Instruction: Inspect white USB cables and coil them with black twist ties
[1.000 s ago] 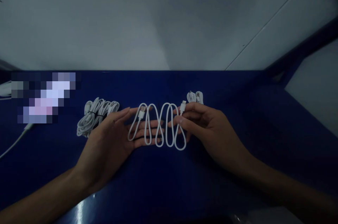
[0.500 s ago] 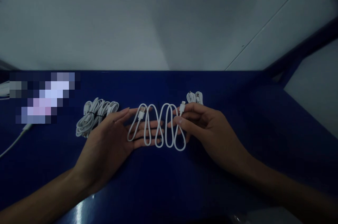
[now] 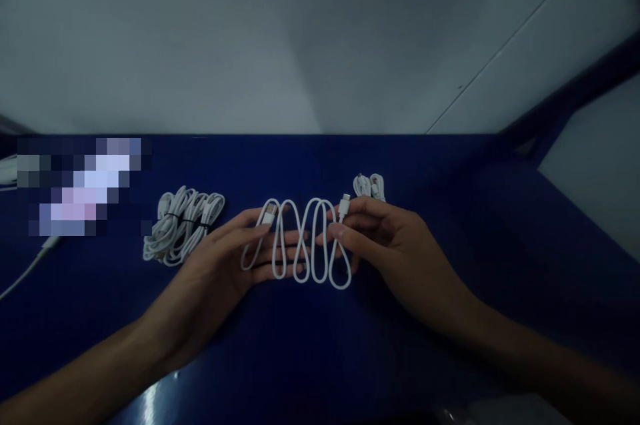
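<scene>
A white USB cable (image 3: 301,238), folded into several zigzag loops, stretches between my two hands above the blue table. My left hand (image 3: 215,265) lies under its left loops, fingers extended behind them, with the thumb pressed over the cable just below the flat USB plug (image 3: 269,213). At the other end, my right hand (image 3: 385,231) pinches the loops between thumb and fingers, beside the small connector (image 3: 345,203) that points upward. Behind my left hand sits a pile of bundled white cables (image 3: 183,225) with dark ties.
Beyond my right hand lies a small coiled white cable bundle (image 3: 369,185). At the far left is a blurred-out, bright object with a white cord (image 3: 25,271) running from it. A pale wall (image 3: 250,65) rises behind the blue table (image 3: 310,345).
My left thumb has come down over the cable near the USB plug; before, it was raised away from it. My right hand keeps its pinch in nearly the same place.
</scene>
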Tool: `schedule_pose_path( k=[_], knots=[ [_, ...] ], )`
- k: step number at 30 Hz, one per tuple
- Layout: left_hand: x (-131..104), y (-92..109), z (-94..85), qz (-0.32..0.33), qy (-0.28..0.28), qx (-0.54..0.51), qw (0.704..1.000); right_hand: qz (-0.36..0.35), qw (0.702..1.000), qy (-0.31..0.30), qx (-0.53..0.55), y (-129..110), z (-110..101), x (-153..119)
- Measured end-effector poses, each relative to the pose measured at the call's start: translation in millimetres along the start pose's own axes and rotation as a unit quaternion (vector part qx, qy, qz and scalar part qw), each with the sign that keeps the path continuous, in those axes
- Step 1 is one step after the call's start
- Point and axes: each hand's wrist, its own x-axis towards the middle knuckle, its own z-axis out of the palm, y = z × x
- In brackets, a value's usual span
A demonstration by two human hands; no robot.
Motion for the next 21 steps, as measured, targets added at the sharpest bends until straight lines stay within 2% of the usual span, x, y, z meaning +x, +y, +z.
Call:
schedule_pose_path(
  k=[8, 21],
  knots=[
    [0.7, -2.6, -1.3, -0.007, 0.026, -0.010, 1.000, -0.006, 1.000, -0.005, 0.002, 1.7, -0.8, -1.3],
    [0.6, -1.3, -1.8, -0.002, 0.005, -0.001, 1.000, -0.003, 1.000, -0.003, -0.001, 0.7, -0.4, 0.3]
  ],
)
